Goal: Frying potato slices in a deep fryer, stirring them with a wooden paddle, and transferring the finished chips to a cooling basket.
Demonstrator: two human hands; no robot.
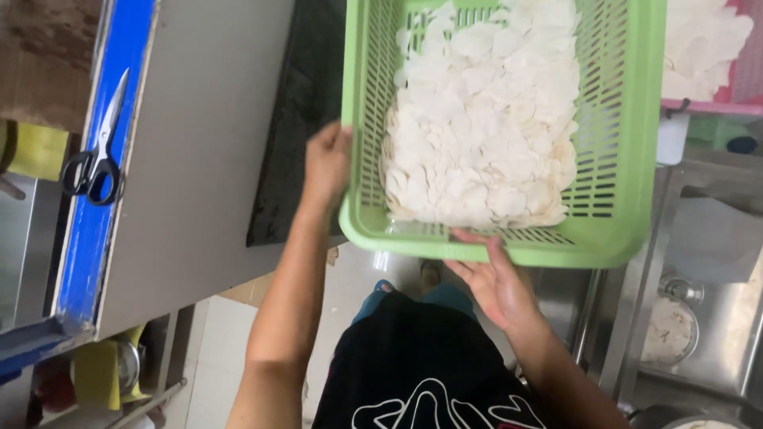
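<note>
A light green slotted plastic basket is held in front of me, tilted, with a heap of thin white slices inside. My left hand grips the basket's left wall near its lower corner. My right hand supports the basket's near rim from below, with the thumb and fingers against the green edge. Both forearms reach up from my body in a black shirt.
A grey counter lies to the left with a dark mat beside the basket. Black-handled scissors rest on a blue strip. A pink basket with more white slices sits at top right. A steel sink is at right.
</note>
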